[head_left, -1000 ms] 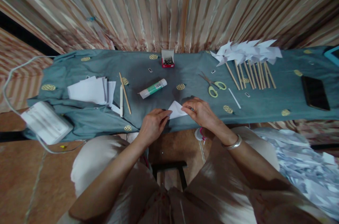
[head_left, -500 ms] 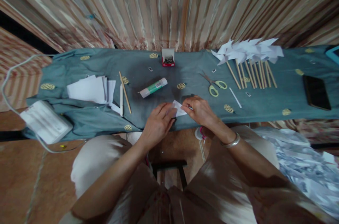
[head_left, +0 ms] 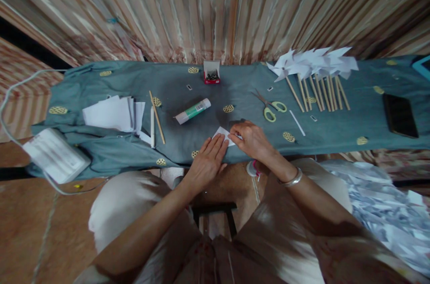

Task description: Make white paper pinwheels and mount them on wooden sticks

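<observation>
A small folded white paper (head_left: 220,131) lies near the front edge of the cloth-covered table. My left hand (head_left: 208,158) rests on its left part, fingers stretched out flat. At the paper's right side, my right hand (head_left: 250,137) has its fingers curled, thumb and forefinger pinching the paper. Beyond my hands lie a green and white glue stick (head_left: 192,111) and scissors with light green handles (head_left: 269,105). A narrow white strip (head_left: 297,122) is right of the scissors.
White paper sheets (head_left: 109,114), a wooden stick (head_left: 157,117) and a white pen (head_left: 152,127) lie left. Behind is a red box (head_left: 212,79) of small metal pieces. Paper pinwheels (head_left: 316,64) on sticks and a phone (head_left: 400,115) lie right. A white power strip (head_left: 56,155) sits far left.
My left hand has straightened its fingers and flattened onto the paper, shifting slightly toward the front edge. More of the paper's left corner shows. My right hand has hardly moved.
</observation>
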`<action>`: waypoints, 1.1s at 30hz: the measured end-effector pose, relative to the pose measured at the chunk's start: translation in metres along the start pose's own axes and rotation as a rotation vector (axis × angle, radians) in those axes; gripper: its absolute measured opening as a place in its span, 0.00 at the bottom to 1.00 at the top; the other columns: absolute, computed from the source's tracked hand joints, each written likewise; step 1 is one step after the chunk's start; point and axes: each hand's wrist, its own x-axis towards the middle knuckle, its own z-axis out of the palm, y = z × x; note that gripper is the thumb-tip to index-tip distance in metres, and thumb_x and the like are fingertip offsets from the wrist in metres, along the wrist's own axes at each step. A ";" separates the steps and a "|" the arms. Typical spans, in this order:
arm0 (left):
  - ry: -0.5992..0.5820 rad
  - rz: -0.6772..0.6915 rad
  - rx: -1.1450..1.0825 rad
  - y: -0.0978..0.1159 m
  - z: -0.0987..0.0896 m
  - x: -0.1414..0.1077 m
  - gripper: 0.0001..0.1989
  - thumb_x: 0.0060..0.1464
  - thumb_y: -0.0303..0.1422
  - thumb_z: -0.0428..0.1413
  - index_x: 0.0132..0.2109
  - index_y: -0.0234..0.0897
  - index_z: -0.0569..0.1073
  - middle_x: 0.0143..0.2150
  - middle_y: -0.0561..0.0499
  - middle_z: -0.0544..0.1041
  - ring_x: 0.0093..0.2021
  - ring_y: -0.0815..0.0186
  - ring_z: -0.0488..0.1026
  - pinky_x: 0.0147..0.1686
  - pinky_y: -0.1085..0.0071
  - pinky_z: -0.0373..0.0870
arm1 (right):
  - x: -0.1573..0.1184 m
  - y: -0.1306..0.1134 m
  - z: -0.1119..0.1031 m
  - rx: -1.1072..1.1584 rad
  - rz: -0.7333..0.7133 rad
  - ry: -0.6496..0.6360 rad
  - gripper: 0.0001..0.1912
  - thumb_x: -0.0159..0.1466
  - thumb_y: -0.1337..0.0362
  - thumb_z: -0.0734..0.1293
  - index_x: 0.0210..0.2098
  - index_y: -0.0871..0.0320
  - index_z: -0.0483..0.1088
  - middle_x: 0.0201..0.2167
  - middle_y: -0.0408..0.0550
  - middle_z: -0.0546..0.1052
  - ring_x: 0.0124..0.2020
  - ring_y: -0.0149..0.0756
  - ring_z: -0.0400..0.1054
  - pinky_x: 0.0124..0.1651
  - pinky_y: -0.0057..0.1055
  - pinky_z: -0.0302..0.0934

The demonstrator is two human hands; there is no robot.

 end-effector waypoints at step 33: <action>-0.032 -0.029 0.134 -0.017 -0.027 -0.057 0.27 0.61 0.27 0.50 0.67 0.29 0.59 0.67 0.35 0.65 0.69 0.53 0.59 0.65 0.52 0.60 | -0.050 0.044 0.023 0.227 0.106 0.190 0.30 0.66 0.56 0.61 0.64 0.63 0.59 0.68 0.67 0.57 0.70 0.54 0.51 0.67 0.56 0.52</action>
